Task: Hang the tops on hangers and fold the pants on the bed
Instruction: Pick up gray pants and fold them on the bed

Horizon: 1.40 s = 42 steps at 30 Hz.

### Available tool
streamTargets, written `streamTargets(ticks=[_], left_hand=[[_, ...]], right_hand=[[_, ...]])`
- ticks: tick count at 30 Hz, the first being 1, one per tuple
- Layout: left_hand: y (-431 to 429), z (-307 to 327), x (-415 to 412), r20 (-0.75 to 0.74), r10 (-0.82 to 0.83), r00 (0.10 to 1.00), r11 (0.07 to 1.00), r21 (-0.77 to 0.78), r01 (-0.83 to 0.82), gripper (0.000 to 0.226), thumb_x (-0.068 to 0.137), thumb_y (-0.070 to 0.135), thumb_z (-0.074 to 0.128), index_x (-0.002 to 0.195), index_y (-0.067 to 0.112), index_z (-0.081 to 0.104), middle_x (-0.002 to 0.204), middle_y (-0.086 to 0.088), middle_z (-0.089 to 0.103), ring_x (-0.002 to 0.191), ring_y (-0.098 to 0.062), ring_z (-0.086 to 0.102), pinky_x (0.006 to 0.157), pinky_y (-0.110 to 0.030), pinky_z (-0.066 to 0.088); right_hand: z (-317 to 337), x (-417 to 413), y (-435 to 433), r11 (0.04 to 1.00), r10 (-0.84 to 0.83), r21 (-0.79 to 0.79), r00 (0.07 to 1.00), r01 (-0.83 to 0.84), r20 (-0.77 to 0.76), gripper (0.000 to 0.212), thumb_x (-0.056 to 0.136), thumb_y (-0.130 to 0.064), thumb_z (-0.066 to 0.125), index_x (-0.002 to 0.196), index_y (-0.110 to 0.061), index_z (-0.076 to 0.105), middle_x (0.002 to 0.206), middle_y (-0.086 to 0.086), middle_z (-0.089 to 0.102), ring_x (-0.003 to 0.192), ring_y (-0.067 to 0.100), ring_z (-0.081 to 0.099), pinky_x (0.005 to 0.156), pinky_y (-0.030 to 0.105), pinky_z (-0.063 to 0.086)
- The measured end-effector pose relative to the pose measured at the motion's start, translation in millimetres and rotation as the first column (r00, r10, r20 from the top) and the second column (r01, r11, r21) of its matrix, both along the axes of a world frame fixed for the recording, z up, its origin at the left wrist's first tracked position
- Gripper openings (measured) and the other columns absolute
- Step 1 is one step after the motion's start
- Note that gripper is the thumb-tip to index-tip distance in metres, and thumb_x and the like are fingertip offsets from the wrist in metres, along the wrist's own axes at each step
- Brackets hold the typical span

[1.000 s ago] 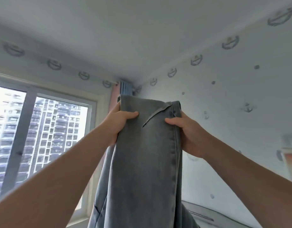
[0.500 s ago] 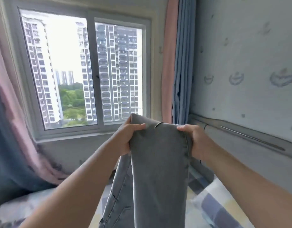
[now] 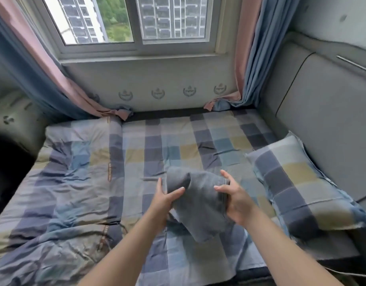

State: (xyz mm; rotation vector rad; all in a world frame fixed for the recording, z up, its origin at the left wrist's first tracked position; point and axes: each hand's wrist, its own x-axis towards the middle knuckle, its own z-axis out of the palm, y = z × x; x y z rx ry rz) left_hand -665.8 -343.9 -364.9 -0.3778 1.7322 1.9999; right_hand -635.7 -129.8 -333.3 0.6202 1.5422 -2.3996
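Grey jeans [image 3: 200, 205] hang bunched between my two hands just above the checked bed sheet [image 3: 174, 149]. My left hand [image 3: 164, 200] grips their left edge, thumb on top of the cloth and fingers behind it. My right hand [image 3: 233, 200] holds the right edge by the seam, thumb pressed on the front. The lower part of the jeans sags down onto the sheet between my forearms. No tops or hangers are in view.
A crumpled checked duvet [image 3: 60, 182] covers the bed's left half. A checked pillow [image 3: 304, 188] lies at the right against a grey padded headboard [image 3: 326, 120]. Pink and blue curtains [image 3: 246, 58] frame the window [image 3: 132, 19] behind the bed.
My hands have brought the jeans down from high in front of the window to just above the bed. The view has tilted down with them.
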Motion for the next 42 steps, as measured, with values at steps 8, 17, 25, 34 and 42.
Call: streamTargets(ticks=[8,17,25,34,42], left_hand=[[63.0,-42.4,50.2,0.127,-0.43,0.894,0.885,-0.137,0.445,0.067,0.071,0.042,0.089,0.129,0.023,0.061,0.118,0.003,0.073,0.11,-0.018,0.069,0.096,-0.039,0.055],[79.2,-17.2,29.1,0.111,0.081,0.991,0.996,-0.044,-0.077,0.021,0.095,0.016,0.065,0.113,0.005,0.068,0.093,-0.011,0.077,0.083,-0.025,0.073,0.072,-0.035,0.058],[88.6,-12.0,14.4,0.278,0.307,0.91,0.942,0.05,-0.332,0.029,0.099,0.026,0.06,0.117,0.003,0.064,0.113,-0.015,0.073,0.099,-0.031,0.071,0.08,-0.042,0.058],[89.2,-7.5,43.9,0.255,-0.319,0.913,0.871,-0.3,0.388,0.038,0.094,0.046,0.063,0.104,0.009,0.069,0.097,-0.006,0.075,0.086,-0.019,0.069,0.079,-0.032,0.055],[103.7,11.3,22.4,-0.252,-0.727,0.638,0.536,-0.79,0.298,0.142,0.047,0.079,0.079,0.156,0.041,-0.005,0.165,0.011,0.005,0.152,-0.016,0.003,0.123,-0.043,0.016]], right_hand=[[-26.1,12.0,35.0,0.985,-0.076,-0.152,0.995,0.086,0.072,0.07,0.096,0.003,0.046,0.158,-0.022,0.022,0.125,0.011,0.062,0.107,0.025,0.067,0.082,0.036,0.054],[-35.1,10.4,75.0,0.986,0.133,0.092,0.989,-0.139,0.068,0.071,0.097,-0.034,0.057,0.157,-0.031,0.019,0.127,-0.001,0.066,0.111,0.02,0.063,0.109,0.051,0.038],[-31.5,42.9,53.9,0.897,0.387,-0.299,0.904,-0.325,0.179,0.068,0.086,-0.076,0.037,0.13,-0.032,0.064,0.135,0.008,0.064,0.122,0.033,0.061,0.1,0.061,0.047],[-4.2,19.3,85.7,0.949,0.129,0.284,0.99,-0.139,0.052,0.027,0.084,0.015,0.058,0.111,0.011,0.057,0.1,0.024,0.069,0.09,0.033,0.068,0.079,0.038,0.058],[76.9,24.0,113.8,0.795,0.442,0.526,0.882,-0.302,-0.163,0.041,0.086,0.013,0.049,0.112,-0.009,0.073,0.107,0.029,0.069,0.093,0.033,0.065,0.089,0.045,0.052]])
